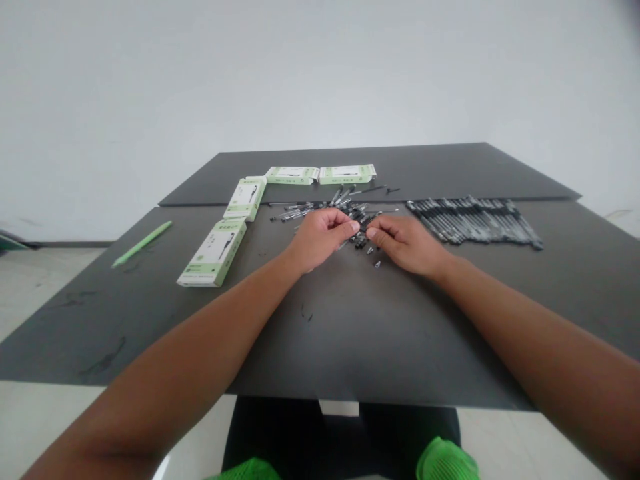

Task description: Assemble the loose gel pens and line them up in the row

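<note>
My left hand [324, 239] and my right hand [407, 244] are close together at the middle of the table, each with thumb and forefinger pinched. Whatever sits between the fingertips is too small and too hidden to make out. Just beyond and below the fingers lies a loose pile of pen parts [295, 212], clear tubes and black pieces pointing many ways. Part of that pile is covered by my hands. A small pale pen tip [377, 264] lies apart, in front of my right hand.
To the right, many black-and-clear pens [475, 221] lie side by side in a slanted row. Green-and-white boxes [213, 257] line the left and back of the work area. A green pen [143, 244] rests far left on the dark table [320, 347].
</note>
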`<state>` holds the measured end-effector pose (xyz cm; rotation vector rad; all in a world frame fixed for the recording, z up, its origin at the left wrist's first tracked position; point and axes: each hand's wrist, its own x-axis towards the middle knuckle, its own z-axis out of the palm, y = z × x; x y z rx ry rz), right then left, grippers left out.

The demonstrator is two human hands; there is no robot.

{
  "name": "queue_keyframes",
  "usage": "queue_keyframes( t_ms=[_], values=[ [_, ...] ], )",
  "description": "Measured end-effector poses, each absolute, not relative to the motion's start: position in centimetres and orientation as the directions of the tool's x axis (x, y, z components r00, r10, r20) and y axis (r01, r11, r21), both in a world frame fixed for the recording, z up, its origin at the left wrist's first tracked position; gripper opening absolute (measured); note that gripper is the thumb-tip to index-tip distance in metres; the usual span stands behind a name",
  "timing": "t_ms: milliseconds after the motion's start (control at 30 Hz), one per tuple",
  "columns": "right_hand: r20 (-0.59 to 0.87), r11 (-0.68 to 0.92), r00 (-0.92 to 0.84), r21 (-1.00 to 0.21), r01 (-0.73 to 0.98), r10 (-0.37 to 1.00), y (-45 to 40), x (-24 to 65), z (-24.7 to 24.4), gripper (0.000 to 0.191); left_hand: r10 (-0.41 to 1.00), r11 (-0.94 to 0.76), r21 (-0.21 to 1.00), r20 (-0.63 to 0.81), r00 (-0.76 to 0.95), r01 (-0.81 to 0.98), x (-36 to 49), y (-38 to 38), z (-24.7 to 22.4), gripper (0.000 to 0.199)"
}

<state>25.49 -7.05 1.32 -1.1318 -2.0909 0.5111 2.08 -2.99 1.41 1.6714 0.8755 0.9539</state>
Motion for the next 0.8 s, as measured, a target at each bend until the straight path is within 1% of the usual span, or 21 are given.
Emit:
queue_keyframes(
  t_ms=[133, 233, 467, 567, 667, 733, 800],
  values=[
    [0.41, 0.531, -0.338, -0.624, 0.574, 0.847, -6.9, 25.6, 1.2, 0.038, 0.896, -0.226, 0.97, 0.171, 0.41, 0.091, 2.1, -2.8, 1.2, 0.038],
    [0.44, 0.523, -0.293, -0.615, 0.591, 0.849, -6.9, 25.6, 1.3, 0.04, 0.902, -0.221, 0.973, 0.175, 0.394, 0.072, 2.0, -2.6, 1.2, 0.037],
    [0.509, 0.496, -0.166, -0.628, 0.599, 0.845, -6.7, 25.7, 1.0, 0.042, 0.919, -0.26, 0.959, 0.211, 0.332, 0.112, 1.9, -1.8, 0.5, 0.034],
    [0.539, 0.5, -0.13, -0.629, 0.595, 0.832, -6.6, 25.7, 0.8, 0.039, 0.925, -0.297, 0.941, 0.241, 0.293, 0.163, 1.6, -1.3, 0.4, 0.033],
    [0.546, 0.487, -0.095, -0.639, 0.596, 0.832, -6.5, 25.7, 0.8, 0.036, 0.921, -0.35, 0.9, 0.278, 0.274, 0.261, 1.3, -1.0, 0.7, 0.035],
    [0.548, 0.474, -0.069, -0.646, 0.598, 0.834, -6.4, 25.7, 0.8, 0.034, 0.901, -0.402, 0.854, 0.307, 0.305, 0.329, 1.3, -1.2, 0.9, 0.033],
    [0.554, 0.47, -0.052, -0.649, 0.599, 0.831, -6.4, 25.7, 1.0, 0.033, 0.856, -0.483, 0.791, 0.336, 0.393, 0.375, 1.4, -1.7, 0.9, 0.026]
  ],
)
